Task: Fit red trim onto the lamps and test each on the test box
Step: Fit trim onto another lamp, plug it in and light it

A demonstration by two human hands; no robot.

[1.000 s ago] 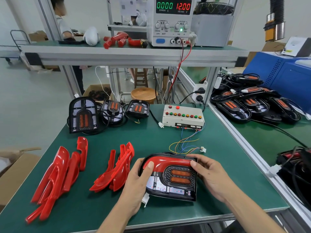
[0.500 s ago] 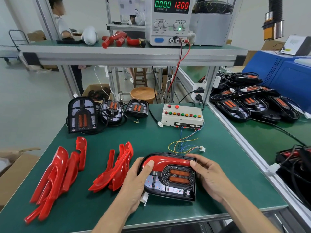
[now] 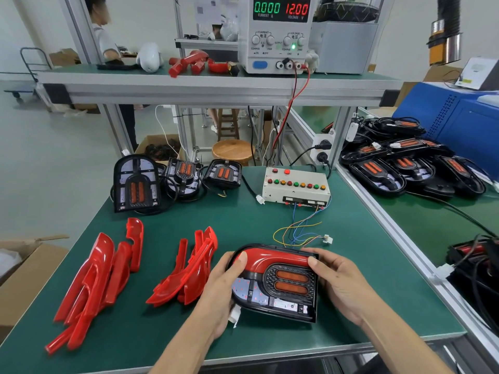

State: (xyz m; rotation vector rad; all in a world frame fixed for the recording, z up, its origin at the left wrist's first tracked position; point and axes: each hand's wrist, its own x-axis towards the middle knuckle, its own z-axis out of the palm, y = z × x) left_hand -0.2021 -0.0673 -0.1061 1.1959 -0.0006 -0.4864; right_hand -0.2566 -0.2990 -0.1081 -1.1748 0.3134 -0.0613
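Observation:
A black lamp with two orange lenses lies near the table's front edge, a red trim seated along its top. My left hand grips its left side, thumb pressing on the trim's left end. My right hand holds the right side, thumb on the trim's right end. The white test box with coloured buttons stands behind, its loose wires and white connector lying just beyond the lamp. Two piles of red trims lie to the left, one at the far left, the other beside my left hand.
Three untrimmed black lamps stand at the table's back left. A power supply reading 12.00 V sits on the upper shelf. More lamps are heaped on the right bench. A cardboard box stands at the left, a person beyond.
Both hands stay on the lamp and keep pressing the trim's ends; the lamp has barely shifted. Nothing else moved.

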